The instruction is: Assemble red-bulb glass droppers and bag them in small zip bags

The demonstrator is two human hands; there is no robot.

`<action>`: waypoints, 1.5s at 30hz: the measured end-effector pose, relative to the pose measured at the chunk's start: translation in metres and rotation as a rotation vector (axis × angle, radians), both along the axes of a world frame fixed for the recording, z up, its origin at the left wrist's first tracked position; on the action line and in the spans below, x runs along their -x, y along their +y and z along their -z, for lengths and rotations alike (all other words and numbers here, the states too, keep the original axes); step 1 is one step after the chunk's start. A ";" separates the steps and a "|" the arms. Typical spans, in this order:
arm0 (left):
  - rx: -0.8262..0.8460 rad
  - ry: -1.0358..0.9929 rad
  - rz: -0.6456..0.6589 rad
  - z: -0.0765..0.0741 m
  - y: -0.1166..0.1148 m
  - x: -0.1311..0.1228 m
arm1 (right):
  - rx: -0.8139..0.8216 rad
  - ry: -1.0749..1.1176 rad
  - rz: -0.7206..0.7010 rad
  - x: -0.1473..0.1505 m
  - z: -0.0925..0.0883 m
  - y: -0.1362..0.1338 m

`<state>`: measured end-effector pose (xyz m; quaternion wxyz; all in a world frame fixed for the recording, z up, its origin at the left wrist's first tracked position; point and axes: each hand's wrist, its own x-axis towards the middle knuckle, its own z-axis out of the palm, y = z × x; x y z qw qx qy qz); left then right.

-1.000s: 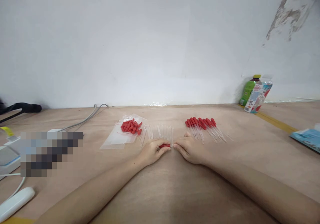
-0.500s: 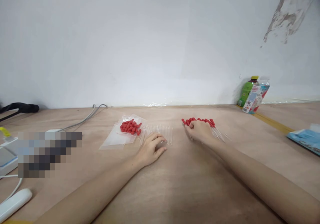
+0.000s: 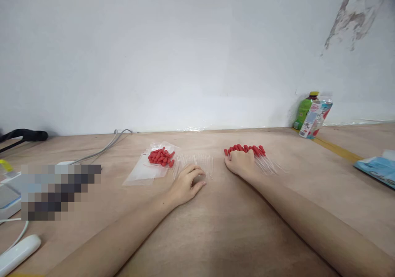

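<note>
Left hand (image 3: 187,185): at the near side of the clear tubes (image 3: 211,168); thumb and fingers well parted in a loose curl, nothing seen between them.
Right hand (image 3: 242,162): over the left end of the red-topped droppers (image 3: 261,150); fingers bent downward, tips hidden — cannot tell how far they are closed or whether they hold anything.
Clear tubes: laid in a row on the table (image 3: 185,244), partly covered by the left hand. Judged risk: a sideways sweep of that hand could roll or scatter them.
Red bulbs (image 3: 159,157): heaped on the plastic bag (image 3: 138,175), left of the tubes. Judged risk: a tug on the bag could spill the heap.
Red-topped droppers: grouped at right, red ends far. Judged risk: pressure or drag from the right hand could skew the row, or crack stems — if brittle; material unconfirmed.
</note>
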<state>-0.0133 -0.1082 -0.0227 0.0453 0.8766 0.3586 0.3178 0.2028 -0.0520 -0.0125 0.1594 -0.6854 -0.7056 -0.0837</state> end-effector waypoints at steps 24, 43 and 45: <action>-0.264 0.395 -0.795 -0.026 0.031 0.045 | 0.297 0.106 -0.051 0.062 -0.012 0.004; -0.125 0.136 -0.207 -0.019 -0.010 -0.006 | -0.290 0.175 -0.430 -0.010 0.009 -0.049; -0.041 0.094 -0.132 -0.011 -0.015 -0.011 | -0.302 0.176 -0.476 -0.019 0.017 -0.054</action>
